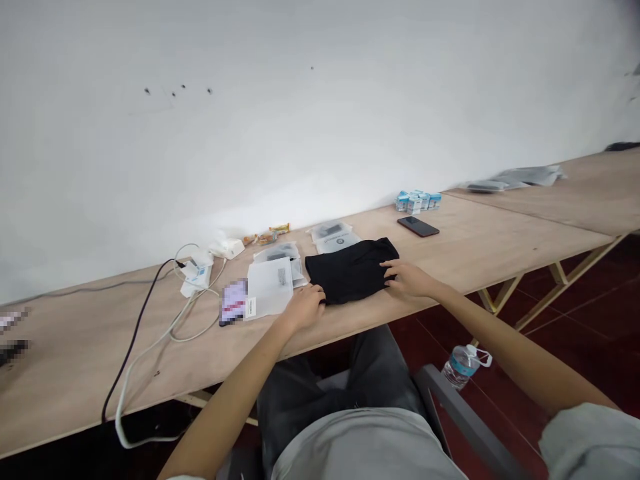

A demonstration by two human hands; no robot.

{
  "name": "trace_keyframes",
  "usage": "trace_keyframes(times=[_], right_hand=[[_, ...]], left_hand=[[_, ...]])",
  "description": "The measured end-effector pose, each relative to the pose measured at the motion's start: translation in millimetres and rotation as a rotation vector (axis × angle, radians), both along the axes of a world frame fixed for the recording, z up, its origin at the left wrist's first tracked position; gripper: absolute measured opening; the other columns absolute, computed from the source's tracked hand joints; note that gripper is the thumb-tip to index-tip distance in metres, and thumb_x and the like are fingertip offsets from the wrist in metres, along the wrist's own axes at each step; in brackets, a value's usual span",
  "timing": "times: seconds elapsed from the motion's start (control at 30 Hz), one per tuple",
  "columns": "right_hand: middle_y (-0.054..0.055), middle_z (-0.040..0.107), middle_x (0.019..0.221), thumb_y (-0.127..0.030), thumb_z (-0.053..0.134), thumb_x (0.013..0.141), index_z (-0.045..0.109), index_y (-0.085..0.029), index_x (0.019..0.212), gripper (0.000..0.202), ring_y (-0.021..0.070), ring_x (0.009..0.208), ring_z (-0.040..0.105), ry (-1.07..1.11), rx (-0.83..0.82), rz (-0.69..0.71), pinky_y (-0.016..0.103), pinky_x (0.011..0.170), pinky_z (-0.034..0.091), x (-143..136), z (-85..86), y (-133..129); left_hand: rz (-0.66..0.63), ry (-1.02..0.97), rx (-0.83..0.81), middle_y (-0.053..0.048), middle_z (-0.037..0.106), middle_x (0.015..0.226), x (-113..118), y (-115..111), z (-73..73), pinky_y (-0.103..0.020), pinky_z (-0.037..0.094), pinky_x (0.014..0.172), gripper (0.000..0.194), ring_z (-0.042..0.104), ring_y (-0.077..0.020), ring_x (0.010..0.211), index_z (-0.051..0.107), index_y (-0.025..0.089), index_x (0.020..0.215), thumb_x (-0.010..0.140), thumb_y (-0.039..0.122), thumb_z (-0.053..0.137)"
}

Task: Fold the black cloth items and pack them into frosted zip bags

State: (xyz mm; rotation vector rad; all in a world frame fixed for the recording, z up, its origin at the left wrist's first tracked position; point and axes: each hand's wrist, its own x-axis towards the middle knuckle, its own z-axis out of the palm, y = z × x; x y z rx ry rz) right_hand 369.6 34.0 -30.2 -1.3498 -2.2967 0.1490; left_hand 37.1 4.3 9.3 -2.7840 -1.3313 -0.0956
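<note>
Left hand, black cloth, right hand on the table
A whitish bag lies just beside the left hand, whose curled fingers touch the black cloth's left side; I cannot tell whether they pinch it. The cloth lies spread between the hands. The right hand's fingers rest on its right side, grip likewise unclear. Farther right lies a dark phone.

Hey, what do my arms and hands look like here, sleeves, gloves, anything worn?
Your left hand and right hand are bare: no gloves, watch or bracelet visible. The forearms are uncovered too, with no cables on them. The right sleeve is loose and pale grey; only a pale sliver of the left sleeve shows.
</note>
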Motion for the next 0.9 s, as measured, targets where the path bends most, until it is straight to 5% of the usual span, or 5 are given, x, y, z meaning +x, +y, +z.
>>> trace_keyframes(times=[0.17,0.37,0.67,0.8,0.9], right_hand=[[0.009,0.06,0.135,-0.042,0.061,0.081,0.073,-0.021,0.078,0.024,0.0318,0.126,0.054,0.021,-0.159,0.096,0.044,0.107,0.041,9.2,17.3,-2.9],[0.01,0.064,0.13,-0.042,0.062,0.081,0.068,-0.021,0.074,0.023,0.03,0.115,0.061,0.115,-0.066,-0.078,0.042,0.098,0.047,2.2,25.6,24.5],[0.01,0.073,0.103,-0.033,0.068,0.077,0.067,-0.022,0.067,0.015,0.0308,0.116,0.061,0.037,0.003,-0.125,0.042,0.096,0.049,-10.4,0.1,52.9],[0.012,0.067,0.119,-0.029,0.071,0.073,0.069,-0.02,0.081,0.013,0.0335,0.125,0.053,0.041,0.06,-0.158,0.049,0.103,0.043,-17.6,-7.5,51.7],[0.015,0.053,0.14,-0.034,0.066,0.08,0.069,-0.019,0.099,0.025,0.034,0.134,0.044,0.051,0.134,-0.149,0.053,0.111,0.034,-23.7,-6.8,39.2]], left_hand=[[-0.019,-0.186,-0.254,-0.007,0.071,0.098,-12.0,9.5,20.7,-0.028,0.046,0.081,0.029,0.064,-0.0209,0.09,0.07,0.017,0.084,0.09,0.035,0.049],[0.372,-0.162,-0.268,-0.002,0.065,0.064,-3.4,35.4,29.7,-0.026,0.039,0.059,0.035,0.061,-0.0169,0.065,0.064,0.018,0.066,0.087,0.043,0.051],[0.53,-0.042,-0.135,-0.013,0.07,0.094,8.8,44.9,13.4,-0.032,0.047,0.077,0.026,0.062,-0.0294,0.103,0.068,0.016,0.073,0.083,0.037,0.056],[0.531,-0.006,-0.011,-0.019,0.057,0.128,17.2,36.3,9.0,-0.045,0.041,0.097,0.023,0.045,-0.0374,0.127,0.068,0.013,0.095,0.082,0.031,0.061],[0.381,-0.013,0.089,-0.016,0.046,0.141,18.8,28.0,6.9,-0.045,0.036,0.105,0.03,0.038,-0.0336,0.133,0.064,0.014,0.111,0.085,0.028,0.059]])
